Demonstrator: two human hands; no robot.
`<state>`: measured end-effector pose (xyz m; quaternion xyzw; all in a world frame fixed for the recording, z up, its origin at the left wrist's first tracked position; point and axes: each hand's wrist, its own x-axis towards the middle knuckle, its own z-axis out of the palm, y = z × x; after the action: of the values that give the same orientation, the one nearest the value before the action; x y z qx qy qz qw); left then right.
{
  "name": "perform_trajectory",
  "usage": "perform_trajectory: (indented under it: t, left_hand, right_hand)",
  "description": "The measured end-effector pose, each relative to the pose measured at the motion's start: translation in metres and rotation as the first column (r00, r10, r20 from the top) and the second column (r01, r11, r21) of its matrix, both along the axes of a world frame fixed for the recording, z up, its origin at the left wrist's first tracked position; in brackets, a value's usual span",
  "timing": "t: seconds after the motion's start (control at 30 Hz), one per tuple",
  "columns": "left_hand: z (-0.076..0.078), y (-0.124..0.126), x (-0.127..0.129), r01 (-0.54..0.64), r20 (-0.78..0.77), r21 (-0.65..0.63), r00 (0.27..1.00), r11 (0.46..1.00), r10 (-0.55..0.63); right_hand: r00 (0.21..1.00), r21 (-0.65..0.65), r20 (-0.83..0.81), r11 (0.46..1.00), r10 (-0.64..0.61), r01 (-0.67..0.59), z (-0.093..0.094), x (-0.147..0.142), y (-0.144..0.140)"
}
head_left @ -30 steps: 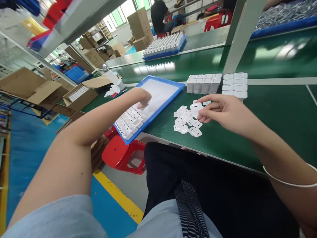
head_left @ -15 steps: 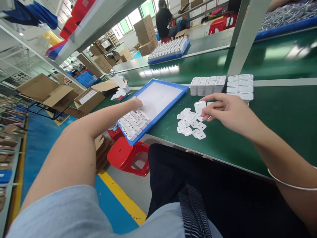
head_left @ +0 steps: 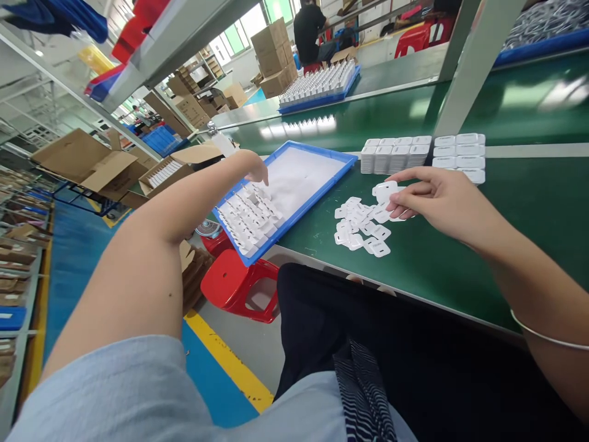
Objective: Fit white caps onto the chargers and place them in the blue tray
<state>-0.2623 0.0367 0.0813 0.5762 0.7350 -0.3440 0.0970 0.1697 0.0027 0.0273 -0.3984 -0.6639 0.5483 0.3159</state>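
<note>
My right hand [head_left: 427, 195] pinches a small white plastic tag [head_left: 385, 189] with rounded corners between thumb and fingers. It is above a loose heap of similar white tags [head_left: 354, 218] on the green bench. My left hand [head_left: 254, 166] is over the far left side of a blue-rimmed tray [head_left: 317, 202]. Its fingers point down and stand apart, and I see nothing held in them; part of the hand hides the rest. Just below it, rows of small white pieces [head_left: 248, 221] fill the tray's near left end.
Neat stacks of white tags [head_left: 396, 153] and more stacks [head_left: 460, 156] stand behind my right hand. A second tray of upright white pieces [head_left: 319, 86] is across the bench. A metal post [head_left: 478, 67] rises at the right. An open carton [head_left: 165, 175] and red stool [head_left: 225, 282] are leftward.
My left hand has lifted a little away from the tray, its fingers now pointing down. My right hand still pinches a tag, turned slightly. The view has shifted a little.
</note>
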Motion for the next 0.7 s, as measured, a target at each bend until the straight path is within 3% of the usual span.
perform_trajectory:
  t: [0.1,0.3,0.4,0.57,0.7]
  left_hand:
    - [0.004,0.000,0.003,-0.056,0.057,-0.123,0.996,0.991,0.064]
    - [-0.016,-0.014,0.013,-0.119,0.056,-0.200,0.989,0.972,0.133]
    - [-0.018,-0.021,0.013,-0.156,0.024,-0.179,0.986,0.971,0.163]
    - [-0.008,-0.027,0.012,-0.145,-0.002,-0.016,0.989,0.989,0.145]
    - [-0.001,-0.042,0.017,-0.143,-0.035,0.021,0.989,0.989,0.144]
  right_hand:
    - [1.000,0.009,0.008,1.000,0.022,-0.022,-0.003,0.001,0.002]
    - [1.000,0.026,0.003,0.999,0.025,-0.025,-0.007,0.001,0.004]
    - [1.000,0.034,0.002,0.999,0.024,-0.024,-0.007,0.001,0.005]
    - [1.000,0.043,0.003,0.999,0.019,-0.019,-0.005,0.002,0.004]
    - [0.999,0.029,-0.009,0.999,0.033,-0.033,-0.004,0.002,0.006]
